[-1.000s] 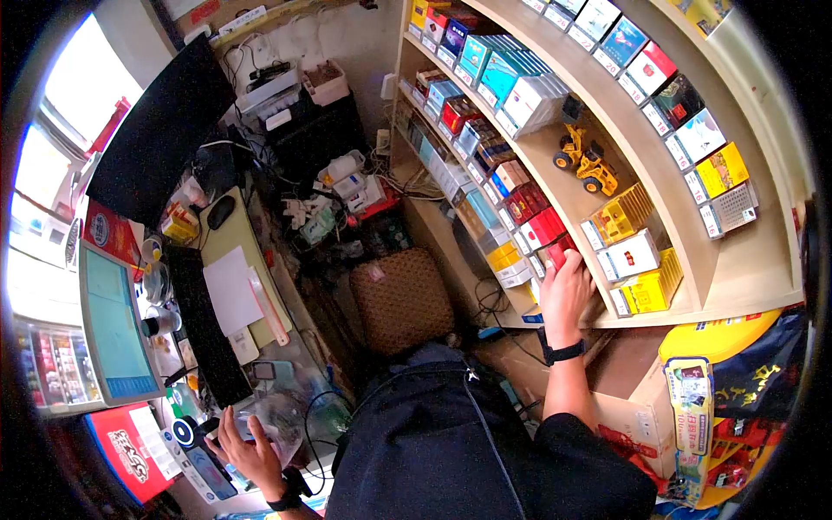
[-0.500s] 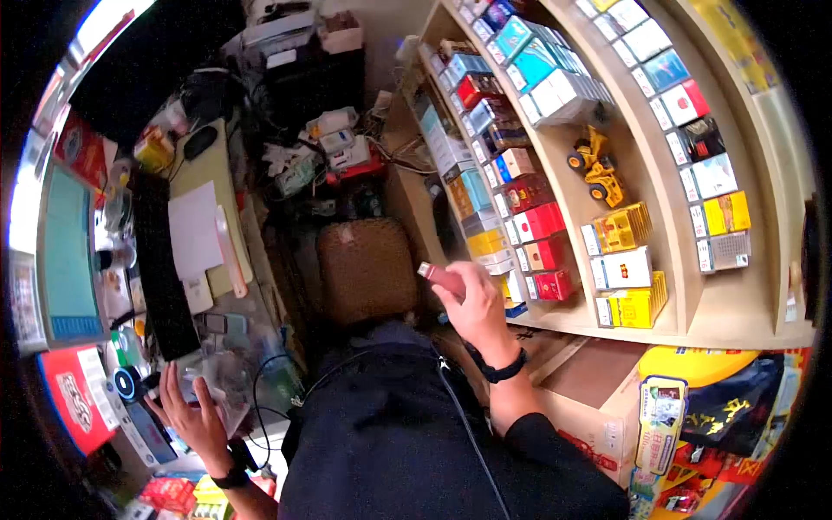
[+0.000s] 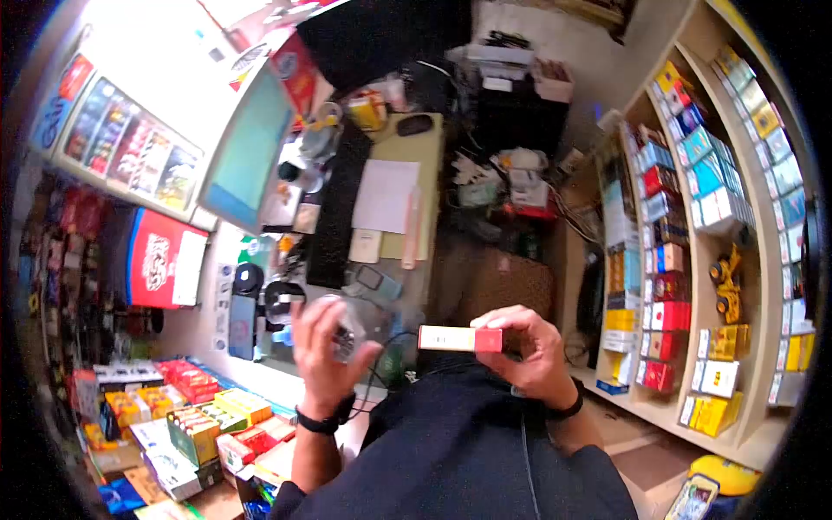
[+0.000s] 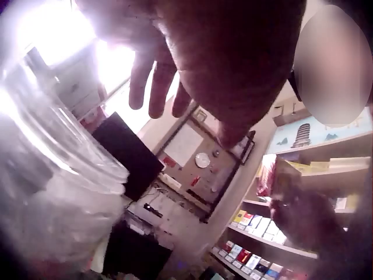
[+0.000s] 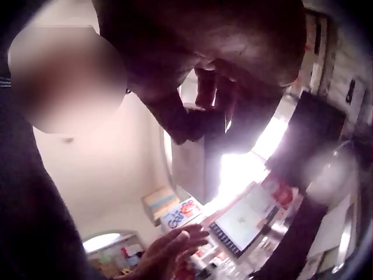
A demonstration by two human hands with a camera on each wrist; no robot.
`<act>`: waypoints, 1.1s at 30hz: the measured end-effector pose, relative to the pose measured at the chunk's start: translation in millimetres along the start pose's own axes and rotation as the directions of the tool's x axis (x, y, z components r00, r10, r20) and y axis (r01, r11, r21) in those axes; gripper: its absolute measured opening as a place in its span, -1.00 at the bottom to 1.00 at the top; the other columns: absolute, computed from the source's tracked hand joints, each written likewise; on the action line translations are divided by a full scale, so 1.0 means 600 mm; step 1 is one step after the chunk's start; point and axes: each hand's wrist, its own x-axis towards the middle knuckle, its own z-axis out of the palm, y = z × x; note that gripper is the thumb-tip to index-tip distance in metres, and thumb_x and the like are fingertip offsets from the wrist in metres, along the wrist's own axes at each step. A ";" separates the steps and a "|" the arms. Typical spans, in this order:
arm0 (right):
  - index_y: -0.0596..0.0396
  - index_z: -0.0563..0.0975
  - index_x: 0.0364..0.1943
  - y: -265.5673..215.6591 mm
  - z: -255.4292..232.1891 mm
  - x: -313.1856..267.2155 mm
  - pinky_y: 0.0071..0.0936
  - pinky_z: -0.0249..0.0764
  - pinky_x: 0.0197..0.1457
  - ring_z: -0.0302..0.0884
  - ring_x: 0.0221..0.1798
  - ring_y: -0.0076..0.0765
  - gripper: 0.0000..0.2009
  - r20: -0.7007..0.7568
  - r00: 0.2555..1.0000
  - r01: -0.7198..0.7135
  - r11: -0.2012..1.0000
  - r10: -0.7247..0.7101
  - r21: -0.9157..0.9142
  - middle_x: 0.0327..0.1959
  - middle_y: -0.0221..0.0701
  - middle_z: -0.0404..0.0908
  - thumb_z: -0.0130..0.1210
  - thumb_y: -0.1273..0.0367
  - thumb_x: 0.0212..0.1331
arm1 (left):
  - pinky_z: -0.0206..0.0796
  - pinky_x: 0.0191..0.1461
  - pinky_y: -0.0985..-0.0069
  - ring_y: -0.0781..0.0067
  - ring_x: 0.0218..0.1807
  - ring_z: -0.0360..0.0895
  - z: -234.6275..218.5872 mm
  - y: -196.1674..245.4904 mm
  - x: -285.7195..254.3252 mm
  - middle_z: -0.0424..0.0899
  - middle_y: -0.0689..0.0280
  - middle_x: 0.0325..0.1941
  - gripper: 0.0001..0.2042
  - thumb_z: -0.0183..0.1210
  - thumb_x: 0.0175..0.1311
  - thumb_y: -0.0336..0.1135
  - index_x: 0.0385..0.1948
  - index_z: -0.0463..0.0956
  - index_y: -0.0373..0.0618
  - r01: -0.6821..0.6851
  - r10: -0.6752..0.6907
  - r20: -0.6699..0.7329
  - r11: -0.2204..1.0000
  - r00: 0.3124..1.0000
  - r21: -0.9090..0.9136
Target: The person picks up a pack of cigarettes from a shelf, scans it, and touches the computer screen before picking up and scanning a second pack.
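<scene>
In the head view my right hand (image 3: 533,355) pinches a cigarette pack (image 3: 451,338) between thumb and fingers. The pack lies sideways, its red end toward the hand and a pale side with a barcode facing up. My left hand (image 3: 325,355) is to its left, fingers spread and thumb apart, holding nothing. Beside the left hand stands a clear plastic jar (image 3: 354,325), seen large as a ribbed jar (image 4: 58,192) in the left wrist view. The pack (image 5: 195,169) shows dark against bright light in the right wrist view.
Shelves of cigarette packs (image 3: 667,316) and a yellow toy loader (image 3: 726,282) line the right side. The desk on the left carries a keyboard (image 3: 341,208), white paper (image 3: 386,195) and a monitor (image 3: 251,147). Several small boxes (image 3: 195,433) cover the counter at lower left.
My right hand has left the shelf with the pack and brought it leftward in front of my body. The view has turned left, and the left hand now lies closer to the pack.
</scene>
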 end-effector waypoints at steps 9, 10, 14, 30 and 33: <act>0.17 0.42 0.38 0.018 0.041 0.004 -0.39 0.43 0.43 0.52 0.32 -0.46 -0.58 0.559 0.790 -0.525 0.748 0.252 0.405 0.23 -0.37 0.60 0.16 0.41 0.52 | 0.34 0.51 -0.07 0.06 0.38 0.56 0.004 0.099 -0.024 0.54 0.07 0.37 -0.44 0.51 0.08 -0.29 0.21 0.63 0.16 -0.271 0.287 0.011 0.914 0.958 -0.301; 0.17 0.41 0.39 0.017 0.045 0.007 -0.38 0.40 0.46 0.50 0.34 -0.45 -0.59 0.570 0.783 -0.534 0.740 0.251 0.408 0.25 -0.36 0.60 0.14 0.41 0.54 | 0.35 0.50 -0.07 0.06 0.38 0.56 0.008 0.099 -0.027 0.54 0.07 0.37 -0.45 0.51 0.08 -0.31 0.20 0.64 0.16 -0.277 0.288 -0.005 0.915 0.958 -0.295; 0.20 0.42 0.39 0.026 0.043 0.006 -0.37 0.36 0.49 0.46 0.37 -0.45 -0.61 0.614 0.742 -0.533 0.792 0.269 0.298 0.29 -0.37 0.57 0.07 0.38 0.59 | 0.37 0.49 -0.04 0.08 0.38 0.56 0.016 0.103 -0.034 0.54 0.07 0.37 -0.48 0.52 0.06 -0.34 0.15 0.66 0.15 -0.288 0.285 -0.051 0.912 0.957 -0.291; 0.26 0.57 0.18 0.055 0.033 0.008 -0.29 0.58 0.31 0.69 0.13 -0.30 -0.72 0.364 0.825 -0.545 0.779 0.433 0.308 0.04 -0.24 0.74 0.12 0.36 0.55 | 0.44 0.31 0.35 0.36 0.13 0.56 -0.104 -0.099 -0.141 0.53 0.23 0.23 -0.40 0.27 0.49 -0.42 0.47 0.18 -0.10 0.234 -0.656 -0.587 0.737 0.475 -0.634; 0.26 0.59 0.14 0.060 0.037 0.007 -0.31 0.60 0.28 0.70 0.09 -0.31 -0.74 0.312 0.832 -0.547 0.770 0.458 0.330 0.01 -0.24 0.75 0.10 0.36 0.56 | 0.53 0.26 0.34 0.45 0.03 0.65 -0.095 -0.181 -0.198 0.65 0.30 0.07 -0.57 0.26 0.51 -0.39 0.32 0.33 0.04 0.043 -0.908 -0.292 0.319 0.302 -0.947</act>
